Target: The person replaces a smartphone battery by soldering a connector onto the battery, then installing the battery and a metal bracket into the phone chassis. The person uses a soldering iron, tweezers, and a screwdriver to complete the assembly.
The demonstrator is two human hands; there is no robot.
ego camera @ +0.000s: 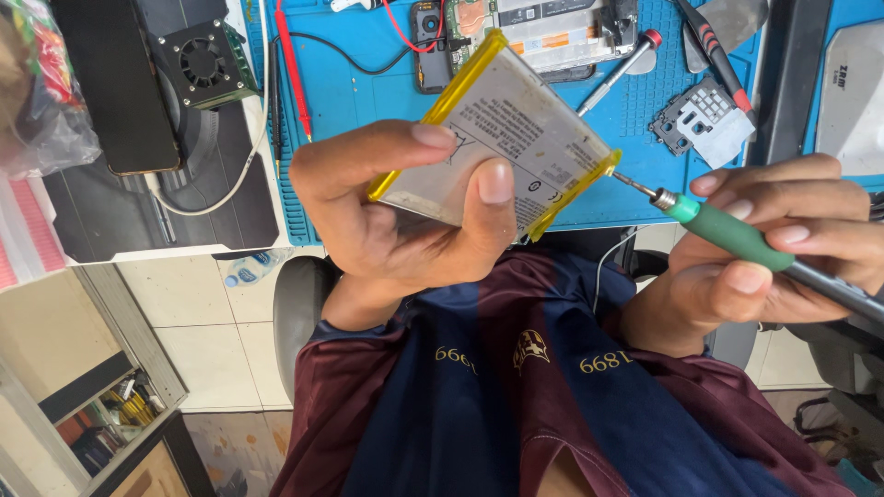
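My left hand (396,221) holds a flat grey phone battery (516,129) with yellow tape along its edges, tilted above the blue work mat (368,92), thumb and forefinger pressed on its face. My right hand (773,239) grips a green-handled soldering iron (727,230). Its thin metal tip touches the battery's lower right corner.
An opened phone (543,32) with red and black wires lies at the mat's far edge. Near it are a red-capped screwdriver (617,69), a dark-handled tool (714,46) and a small grey-white part (704,120). A black box with a fan (198,60) and a dark slab (115,83) sit left.
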